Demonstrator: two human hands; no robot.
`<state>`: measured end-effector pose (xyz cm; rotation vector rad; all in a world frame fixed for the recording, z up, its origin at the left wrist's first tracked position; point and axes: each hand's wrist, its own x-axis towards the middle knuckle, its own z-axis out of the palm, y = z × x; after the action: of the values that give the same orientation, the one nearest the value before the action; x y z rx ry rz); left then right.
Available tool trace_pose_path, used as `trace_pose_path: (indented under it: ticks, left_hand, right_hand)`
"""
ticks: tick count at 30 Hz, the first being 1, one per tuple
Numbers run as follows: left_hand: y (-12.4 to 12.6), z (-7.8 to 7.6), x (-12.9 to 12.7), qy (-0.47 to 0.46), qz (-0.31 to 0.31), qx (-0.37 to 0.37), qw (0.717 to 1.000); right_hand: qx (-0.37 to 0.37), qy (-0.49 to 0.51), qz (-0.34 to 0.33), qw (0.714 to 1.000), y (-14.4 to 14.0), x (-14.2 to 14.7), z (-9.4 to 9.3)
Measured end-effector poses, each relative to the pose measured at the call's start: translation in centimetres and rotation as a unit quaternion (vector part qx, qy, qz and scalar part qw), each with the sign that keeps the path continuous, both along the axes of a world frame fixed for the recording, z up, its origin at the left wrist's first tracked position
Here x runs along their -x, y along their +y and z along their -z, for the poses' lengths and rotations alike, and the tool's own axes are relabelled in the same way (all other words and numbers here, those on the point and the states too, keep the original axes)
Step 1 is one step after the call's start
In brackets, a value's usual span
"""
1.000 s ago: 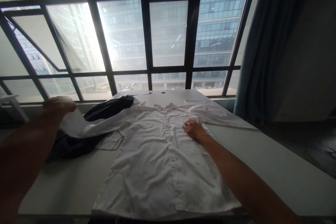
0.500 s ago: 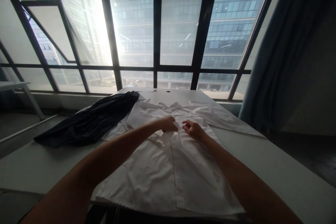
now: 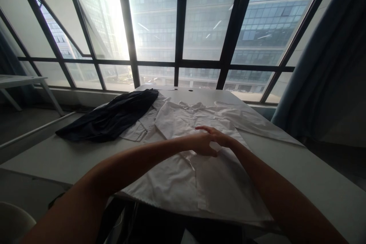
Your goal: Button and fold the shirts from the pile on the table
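The shirt [image 3: 167, 183] under the left hand [image 3: 204, 145] and the right hand [image 3: 219, 136] is plain white, and looks grey in the shade. Left of the hands, the crumpled cloth [image 3: 105, 118] is very dark, blue or black, one colour all over. The table [image 3: 286, 160] is white too, with a black spot [image 3: 190, 90] past the hands. Farther ahead, the window bars [image 3: 180, 26] are black. Off to the right, the curtain [image 3: 311, 80] is dark blue.

Black-framed windows [image 3: 154, 23] glare brightest toward the left, a blue curtain [image 3: 310, 84] hanging right.
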<state>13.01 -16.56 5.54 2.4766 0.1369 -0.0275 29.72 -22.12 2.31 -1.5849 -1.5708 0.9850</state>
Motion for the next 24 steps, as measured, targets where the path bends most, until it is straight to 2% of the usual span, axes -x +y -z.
trace_pose_path:
  ticks: [3, 5, 6, 7, 9, 10, 12, 14, 17, 24]
  left_hand:
    - [1.4, -0.4, -0.1, 0.059, 0.01, 0.069, 0.996]
    - [4.2, -0.3, -0.2, 0.069, -0.024, 0.085, 0.994]
    - [6.2, -0.1, -0.2, 0.044, -0.077, 0.049, 0.995]
    - [8.4, 0.3, -0.1, 0.009, -0.141, -0.02, 0.99]
    - [13.2, 1.3, 0.6, -0.051, -0.26, -0.171, 0.949]
    - [15.6, 1.8, 1.1, -0.064, -0.301, -0.224, 0.925]
    - [19.7, 3.0, 2.4, -0.054, -0.369, -0.275, 0.886]
    - [22.7, 4.0, 3.6, -0.036, -0.426, -0.262, 0.865]
    - [25.6, 4.9, 4.7, -0.008, -0.471, -0.195, 0.86]
    - [28.6, 5.5, 4.4, 0.032, -0.476, -0.153, 0.866]
  right_hand:
    - [0.046, 0.04, 0.004, 0.998, -0.2, -0.1, 0.0]
    - [0.088, 0.044, 0.014, 0.995, -0.2, -0.6, 0.0]
    - [0.107, 0.04, 0.02, 0.993, -0.3, -0.8, 0.0]
    - [0.124, 0.036, 0.026, 0.991, -0.4, -1.0, -0.1]
    - [0.156, 0.03, 0.029, 0.987, -0.9, -1.5, -0.4]
    - [0.176, 0.03, 0.022, 0.984, -1.1, -1.6, -0.6]
    - [0.224, 0.031, -0.011, 0.974, -1.6, -1.9, -1.0]
    - [0.276, 0.025, -0.06, 0.959, -2.0, -2.0, -1.2]
    - [0.316, 0.008, -0.095, 0.944, -2.3, -2.1, -1.4]
    - [0.323, 0.025, -0.097, 0.941, -3.1, -2.9, -2.5]
